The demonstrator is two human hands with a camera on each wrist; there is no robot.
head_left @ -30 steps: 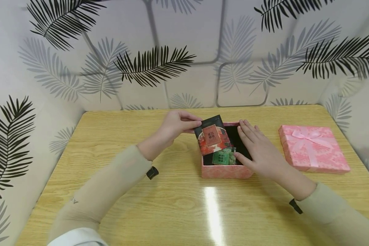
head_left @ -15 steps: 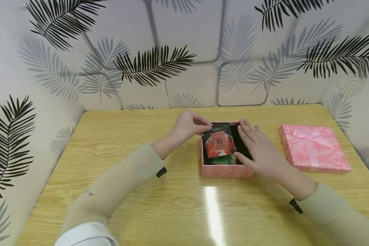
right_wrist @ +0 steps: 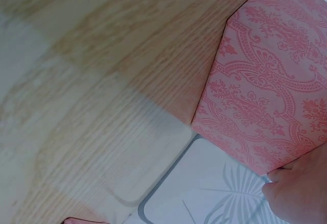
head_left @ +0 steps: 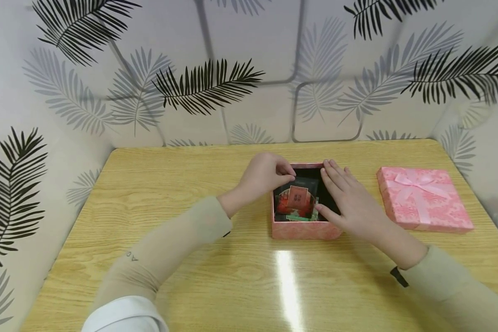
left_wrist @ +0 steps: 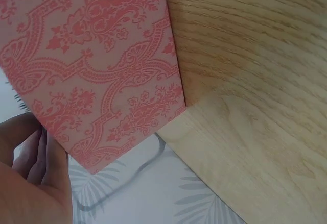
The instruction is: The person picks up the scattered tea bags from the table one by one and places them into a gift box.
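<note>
My left hand (head_left: 265, 173) pinches the top edge of a flat black-and-red packet (head_left: 297, 198), which leans inside a pink patterned box (head_left: 307, 230). Beneath it, a strip of a green packet (head_left: 297, 217) shows near the front wall. My right hand (head_left: 352, 203) lies over the box's right side, long fingers straight towards the far right corner and thumb reaching over the interior. In the left wrist view, the curled left hand (left_wrist: 36, 173) is at the rim beside the pink wall (left_wrist: 97, 71). The right wrist view has part of the right hand (right_wrist: 301, 188) at the box edge.
A pink lid (head_left: 425, 198) with a ribbon bow lies on the wooden table (head_left: 224, 276), right of the box. A leaf-patterned sheet (head_left: 249, 106) stands behind the table and along its sides.
My left hand has moved right and brought the black-and-red packet from above the box down into it, covering most of the green packet. The right hand has stayed in place.
</note>
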